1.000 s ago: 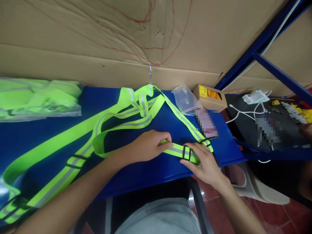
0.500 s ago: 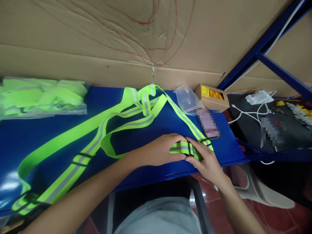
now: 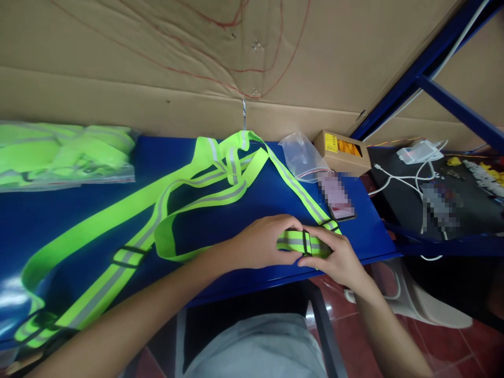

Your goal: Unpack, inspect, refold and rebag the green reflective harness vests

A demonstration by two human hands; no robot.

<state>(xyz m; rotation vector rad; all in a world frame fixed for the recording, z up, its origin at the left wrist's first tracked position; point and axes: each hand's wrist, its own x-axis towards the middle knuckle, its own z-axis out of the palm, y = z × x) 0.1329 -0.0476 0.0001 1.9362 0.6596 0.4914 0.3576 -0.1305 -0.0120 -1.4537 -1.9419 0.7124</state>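
Observation:
A neon yellow-green reflective strap (image 3: 106,286) with a grey stripe is spread over the blue table in loose loops. Near the table's front edge, my left hand (image 3: 268,241) grips one section, thumb below and fingers above. My right hand (image 3: 334,257) pinches the same section from the right. Between the hands sits a black slide buckle (image 3: 306,243) threaded on the strap. A second black buckle (image 3: 329,225) lies just above my right fingers. Further left, another black slider (image 3: 129,257) rests on the strap. My fingertips partly cover the held section.
Clear bags of folded neon straps (image 3: 66,152) lie at the back left. An empty zip bag (image 3: 301,157), an open cardboard box (image 3: 342,152) and a blurred-out phone (image 3: 336,194) stand behind my right hand. White cables (image 3: 397,184) cross the dark surface at right.
The held buckle has turned slightly, so the strap between my hands lies flatter. My right fingers have shifted a little on it. The whole view has moved slightly.

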